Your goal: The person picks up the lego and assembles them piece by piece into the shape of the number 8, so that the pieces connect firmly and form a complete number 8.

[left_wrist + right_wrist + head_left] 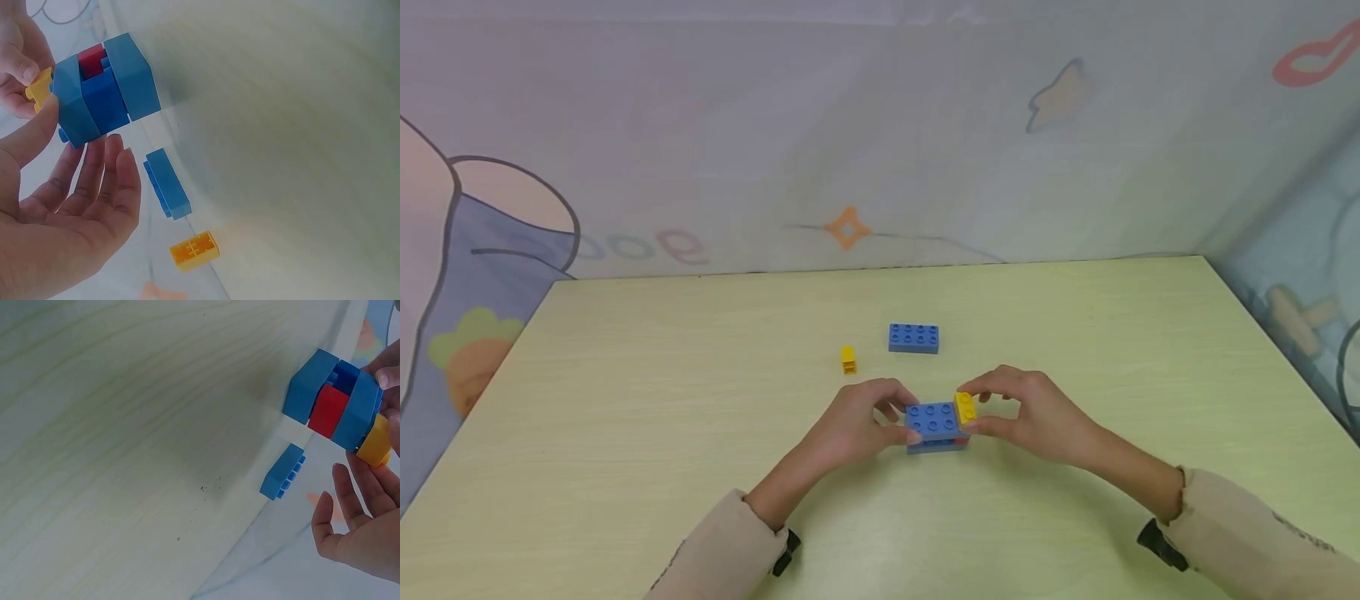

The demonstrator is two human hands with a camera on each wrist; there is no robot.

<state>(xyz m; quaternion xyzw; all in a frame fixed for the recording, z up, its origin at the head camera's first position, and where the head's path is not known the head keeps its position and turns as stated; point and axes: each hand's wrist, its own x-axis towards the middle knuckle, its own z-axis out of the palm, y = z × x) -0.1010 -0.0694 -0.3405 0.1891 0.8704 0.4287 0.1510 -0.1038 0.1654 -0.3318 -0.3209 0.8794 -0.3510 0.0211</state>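
Observation:
A stack of toy building bricks stands on the table between the hands. Its bottom layer is a long blue brick (134, 78); above that sit a darker blue brick (105, 103) and a red brick (328, 411), with another long blue brick (931, 422) across the top. My left hand (853, 423) holds the top blue brick by its left end, thumb in front and fingers behind. At the right end of that brick's studded top, my right hand (1037, 417) pinches a small yellow brick (966, 408) between thumb and fingers.
Behind the stack, a loose blue brick (913, 338) lies studs up. To its left, a small yellow brick (848, 360) rests on its side, its hollow underside (195, 250) showing in the left wrist view. A printed cloth (925, 150) hangs beyond the table's back edge.

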